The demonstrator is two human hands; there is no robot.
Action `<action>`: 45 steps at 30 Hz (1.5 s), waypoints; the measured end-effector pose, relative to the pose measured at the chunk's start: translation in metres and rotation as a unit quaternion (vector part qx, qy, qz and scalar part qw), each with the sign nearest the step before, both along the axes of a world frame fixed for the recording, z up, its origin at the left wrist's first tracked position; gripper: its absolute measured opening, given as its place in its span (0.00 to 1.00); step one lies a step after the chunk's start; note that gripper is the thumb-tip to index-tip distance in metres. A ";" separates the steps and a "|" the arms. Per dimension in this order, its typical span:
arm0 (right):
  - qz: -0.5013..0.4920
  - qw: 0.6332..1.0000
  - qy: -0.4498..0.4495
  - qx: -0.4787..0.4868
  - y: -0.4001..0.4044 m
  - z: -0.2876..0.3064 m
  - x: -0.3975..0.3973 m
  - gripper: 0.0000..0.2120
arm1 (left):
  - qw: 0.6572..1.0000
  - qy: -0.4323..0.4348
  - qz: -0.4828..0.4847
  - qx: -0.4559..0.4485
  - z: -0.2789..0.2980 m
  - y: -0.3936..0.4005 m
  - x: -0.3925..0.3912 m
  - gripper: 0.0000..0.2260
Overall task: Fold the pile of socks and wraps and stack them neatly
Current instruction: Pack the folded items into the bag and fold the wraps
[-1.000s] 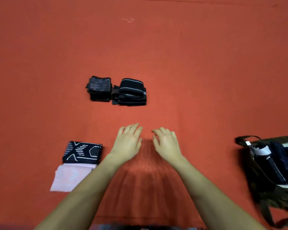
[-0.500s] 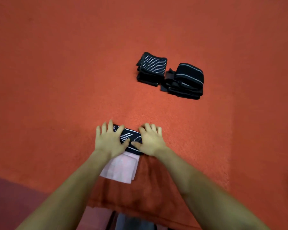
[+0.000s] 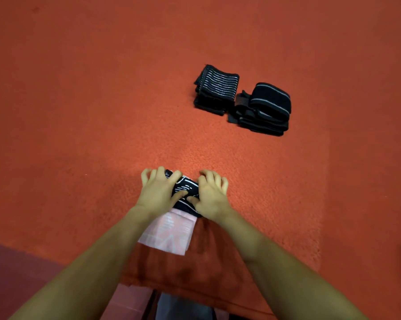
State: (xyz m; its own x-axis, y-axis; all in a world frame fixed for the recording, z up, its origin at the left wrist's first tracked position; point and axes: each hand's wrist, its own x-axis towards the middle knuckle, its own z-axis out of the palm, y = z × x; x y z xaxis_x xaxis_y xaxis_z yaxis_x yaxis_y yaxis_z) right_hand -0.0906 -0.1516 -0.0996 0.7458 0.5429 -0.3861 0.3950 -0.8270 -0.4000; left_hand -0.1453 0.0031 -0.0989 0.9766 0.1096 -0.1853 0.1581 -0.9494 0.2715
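Black patterned sock (image 3: 185,189) gripped between both hands, left hand (image 3: 157,192), right hand (image 3: 211,195)

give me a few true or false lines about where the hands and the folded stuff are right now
1. Both hands grip the black patterned sock. True: the left hand and right hand curl over its two ends.
2. A pink piece lies on the near side of that sock. True.
3. The two black stacks sit near the person's left elbow. False: the striped stack and the wrap stack lie farther out, to the right.
4. The two stacks are far apart. False: they sit side by side.
5. The cloth underneath is blue. False: it is orange-red.
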 end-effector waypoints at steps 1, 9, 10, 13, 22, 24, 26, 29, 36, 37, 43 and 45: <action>-0.010 1.000 -0.007 0.007 -0.007 0.001 0.001 0.25 | 1.000 -0.018 -0.010 0.001 0.000 -0.005 0.004 0.16; -0.056 0.995 -0.068 -0.049 -0.093 0.018 0.031 0.21 | 0.998 -0.005 -0.028 -0.048 0.007 -0.083 0.051 0.32; -0.061 0.995 -0.067 -0.051 -0.100 0.017 0.029 0.23 | 0.999 0.003 -0.033 -0.041 0.008 -0.088 0.055 0.35; -0.087 0.994 -0.045 -0.057 -0.110 0.011 0.024 0.32 | 0.997 -0.005 -0.076 -0.006 0.006 -0.089 0.061 0.31; -0.100 0.994 -0.026 0.036 -0.114 0.002 0.010 0.28 | 0.993 0.006 -0.115 -0.020 -0.005 -0.078 0.051 0.23; -0.101 0.993 -0.050 0.043 -0.118 0.000 0.005 0.28 | 0.991 -0.016 -0.134 0.008 -0.003 -0.080 0.048 0.23; -0.104 0.990 -0.074 0.055 -0.123 -0.001 0.002 0.27 | 0.988 -0.048 -0.144 0.039 0.002 -0.084 0.046 0.25; -0.121 0.980 -0.128 0.096 -0.137 0.002 -0.001 0.23 | 0.980 -0.092 -0.159 0.071 0.014 -0.099 0.046 0.24; -0.175 0.955 -0.210 0.119 -0.214 0.034 0.005 0.24 | 0.969 -0.128 -0.193 0.084 0.059 -0.178 0.069 0.26; -0.183 0.951 -0.219 0.117 -0.232 0.040 0.006 0.24 | 0.964 -0.137 -0.205 0.096 0.067 -0.196 0.074 0.26; -0.252 0.923 -0.265 0.114 -0.360 0.069 0.003 0.22 | 0.925 -0.202 -0.280 0.160 0.101 -0.330 0.102 0.24; -0.271 0.914 -0.282 0.111 -0.409 0.080 0.001 0.22 | 0.920 -0.220 -0.291 0.146 0.111 -0.380 0.108 0.24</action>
State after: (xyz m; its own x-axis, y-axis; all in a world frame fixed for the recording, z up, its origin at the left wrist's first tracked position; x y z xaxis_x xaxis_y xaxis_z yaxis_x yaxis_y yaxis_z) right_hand -0.0892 -0.5602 -0.0194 0.9747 0.0536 0.2168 0.1469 -0.8851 -0.4417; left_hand -0.0374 -0.3773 0.0125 0.8594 -0.4722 0.1960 -0.4633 -0.8814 -0.0922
